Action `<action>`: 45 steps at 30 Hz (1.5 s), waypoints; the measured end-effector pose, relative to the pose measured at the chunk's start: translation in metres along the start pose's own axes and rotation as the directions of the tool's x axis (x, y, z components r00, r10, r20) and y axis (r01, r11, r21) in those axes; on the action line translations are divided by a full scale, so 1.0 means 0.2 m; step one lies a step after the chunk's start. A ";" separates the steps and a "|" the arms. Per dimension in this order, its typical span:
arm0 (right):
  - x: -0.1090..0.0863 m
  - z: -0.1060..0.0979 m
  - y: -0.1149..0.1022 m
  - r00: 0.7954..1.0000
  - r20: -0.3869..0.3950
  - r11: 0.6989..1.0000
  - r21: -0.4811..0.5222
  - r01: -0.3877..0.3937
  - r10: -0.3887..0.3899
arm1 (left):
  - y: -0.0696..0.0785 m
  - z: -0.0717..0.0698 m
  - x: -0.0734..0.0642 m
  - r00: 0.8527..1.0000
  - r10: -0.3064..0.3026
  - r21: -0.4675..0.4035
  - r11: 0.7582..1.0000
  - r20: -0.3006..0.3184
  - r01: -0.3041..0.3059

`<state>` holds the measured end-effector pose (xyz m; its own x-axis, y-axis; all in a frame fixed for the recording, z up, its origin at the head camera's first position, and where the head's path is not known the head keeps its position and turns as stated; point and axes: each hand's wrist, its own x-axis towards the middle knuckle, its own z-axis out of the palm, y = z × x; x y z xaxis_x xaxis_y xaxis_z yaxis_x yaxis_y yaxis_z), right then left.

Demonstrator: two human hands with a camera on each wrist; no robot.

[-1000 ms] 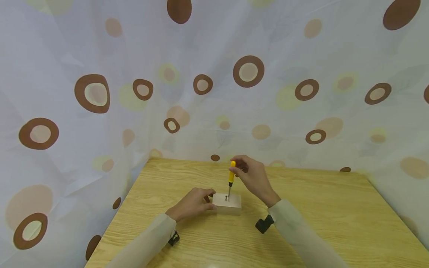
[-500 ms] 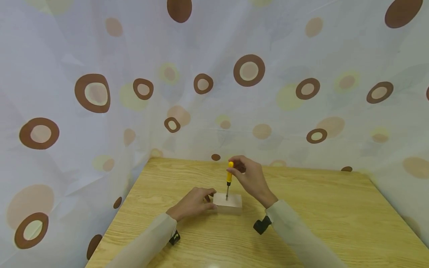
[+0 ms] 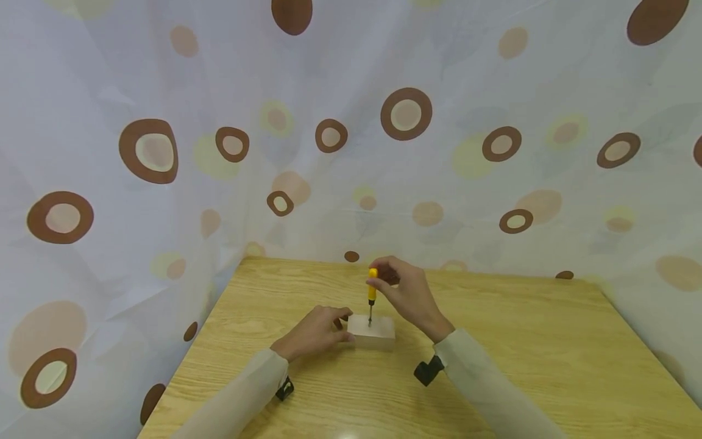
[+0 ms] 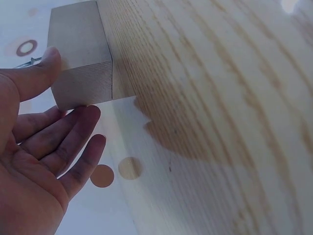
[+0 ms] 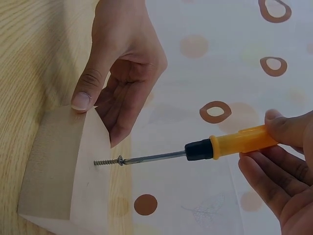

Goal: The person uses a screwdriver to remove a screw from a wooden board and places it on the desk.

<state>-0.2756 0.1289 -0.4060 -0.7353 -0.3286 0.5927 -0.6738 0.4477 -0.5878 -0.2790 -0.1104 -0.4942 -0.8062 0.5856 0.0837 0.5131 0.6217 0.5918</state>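
A pale wooden block [image 3: 375, 342] lies on the table. My left hand [image 3: 311, 332] grips its left end, the thumb on one side and the fingers on the other. From the block's top face a screw [image 5: 108, 162] stands up, its point in the wood and most of its thread showing. My right hand [image 3: 411, 297] pinches the yellow handle of a screwdriver [image 5: 239, 143] between thumb and fingers. The screwdriver is nearly upright over the block, with its tip at the screw's head in the right wrist view. The left wrist view shows the block's end face [image 4: 83, 83] at the fingertips.
The wood-grain table [image 3: 521, 341] extends around the block on all sides. A white sheet with brown and beige circles [image 3: 406, 114] hangs along the back and sides. Black straps with small devices [image 3: 429, 370] are on both wrists.
My right hand has moved slightly left with the screwdriver, bringing its tip from beside the screw onto the screw's head. The left hand and the block have stayed in place.
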 end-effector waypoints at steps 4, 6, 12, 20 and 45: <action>0.01 0.00 0.00 0.999 0.018 0.999 0.011 0.032 -0.033 | 0.00 -0.01 0.00 1.000 0.003 -0.005 1.000 -0.003 -0.003; 0.01 0.00 -0.01 0.999 0.026 0.999 0.011 0.044 -0.044 | 0.00 -0.01 0.00 1.000 0.006 -0.011 1.000 -0.002 -0.006; 0.01 0.00 -0.02 0.997 0.047 0.998 0.001 0.055 -0.055 | 0.00 0.00 0.01 1.000 0.024 -0.018 1.000 -0.002 -0.024; 0.02 -0.01 -0.02 0.995 0.045 0.996 0.013 0.092 -0.092 | -0.01 -0.01 0.01 1.000 0.015 0.003 1.000 -0.017 -0.015; 0.00 -0.01 0.03 0.999 0.020 1.000 -0.001 0.026 -0.026 | -0.01 0.01 0.00 1.000 0.017 -0.024 1.000 -0.008 -0.017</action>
<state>-0.2794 0.1329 -0.4080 -0.7190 -0.3566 0.5966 -0.6925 0.4402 -0.5715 -0.2792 -0.1111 -0.4970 -0.7997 0.5920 0.1001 0.5196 0.5988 0.6095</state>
